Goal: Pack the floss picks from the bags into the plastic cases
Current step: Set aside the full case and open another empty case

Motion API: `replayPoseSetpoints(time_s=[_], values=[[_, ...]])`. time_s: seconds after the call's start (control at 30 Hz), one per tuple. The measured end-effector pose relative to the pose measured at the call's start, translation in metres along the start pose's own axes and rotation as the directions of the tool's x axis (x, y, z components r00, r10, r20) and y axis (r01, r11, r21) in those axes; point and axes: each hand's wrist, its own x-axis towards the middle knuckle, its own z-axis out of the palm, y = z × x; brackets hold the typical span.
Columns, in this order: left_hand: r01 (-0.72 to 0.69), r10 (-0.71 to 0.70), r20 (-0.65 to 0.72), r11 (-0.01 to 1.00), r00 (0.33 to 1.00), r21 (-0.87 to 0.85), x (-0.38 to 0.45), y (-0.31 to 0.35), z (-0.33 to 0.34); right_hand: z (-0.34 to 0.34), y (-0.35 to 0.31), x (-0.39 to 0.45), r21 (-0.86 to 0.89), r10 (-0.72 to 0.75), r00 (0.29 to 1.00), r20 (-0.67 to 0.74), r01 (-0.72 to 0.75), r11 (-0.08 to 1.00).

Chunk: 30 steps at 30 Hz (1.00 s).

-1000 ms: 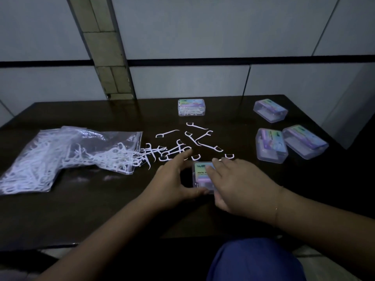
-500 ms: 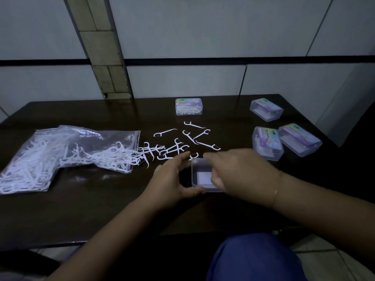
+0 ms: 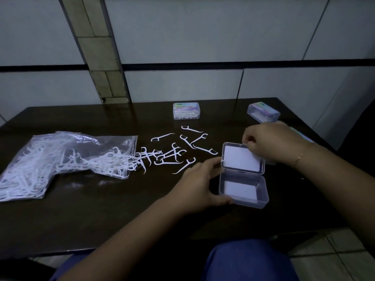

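Note:
A clear plastic case (image 3: 243,189) lies open near the table's front, its lid (image 3: 241,159) swung back flat; no picks are inside. My left hand (image 3: 199,184) grips the case's left side. My right hand (image 3: 269,141) pinches the lid's far right corner. Loose white floss picks (image 3: 178,151) are scattered just beyond the case. A clear bag (image 3: 67,159) full of floss picks lies at the left, its mouth spilling picks toward the middle.
A closed case holding picks (image 3: 186,111) stands at the back centre. Another closed case (image 3: 263,111) sits at the back right; more are hidden behind my right hand. The dark table (image 3: 101,209) ends close to my lap; a tiled wall rises behind.
The case was shut under both hands. My right hand has swung the lid up and back, so the case now lies fully open; my left hand stayed on its side.

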Motion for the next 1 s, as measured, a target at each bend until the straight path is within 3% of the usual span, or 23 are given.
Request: replayPoseSetpoints(time_s=[0.23, 0.33, 0.4, 0.5, 0.63, 0.8, 1.0], values=[[0.003, -0.003, -0.017, 1.000, 1.000, -0.014, -0.001, 0.007, -0.002, 0.000, 0.015, 0.000, -0.028, 0.032, 0.994, -0.108, -0.035, 0.999], [-0.021, 0.032, -0.251, 0.999, 0.967, 0.048, -0.018, -0.001, -0.024, -0.005, 0.003, -0.002, 0.016, -0.050, 0.966, -0.254, 0.055, 0.998], [0.063, 0.024, -0.424, 0.980, 0.906, 0.190, -0.022, -0.008, -0.042, -0.012, -0.011, -0.002, -0.017, -0.146, 0.945, -0.293, 0.147, 0.989], [0.322, -0.106, -0.421, 0.813, 0.901, 0.484, -0.016, -0.020, -0.064, -0.016, -0.033, 0.004, -0.189, -0.313, 0.939, -0.144, 0.284, 0.940], [0.397, -0.262, -0.298, 0.615, 0.918, 0.682, 0.003, -0.028, -0.075, -0.007, -0.066, 0.030, -0.444, -0.293, 0.942, 0.162, 0.335, 0.831], [0.344, -0.275, -0.222, 0.568, 0.935, 0.747, 0.018, -0.030, -0.085, 0.001, -0.086, 0.059, -0.513, -0.158, 0.929, 0.334, 0.320, 0.796], [0.339, -0.283, -0.206, 0.588, 0.937, 0.734, 0.028, -0.034, -0.098, 0.005, -0.092, 0.076, -0.410, -0.188, 0.936, 0.298, 0.303, 0.860]])
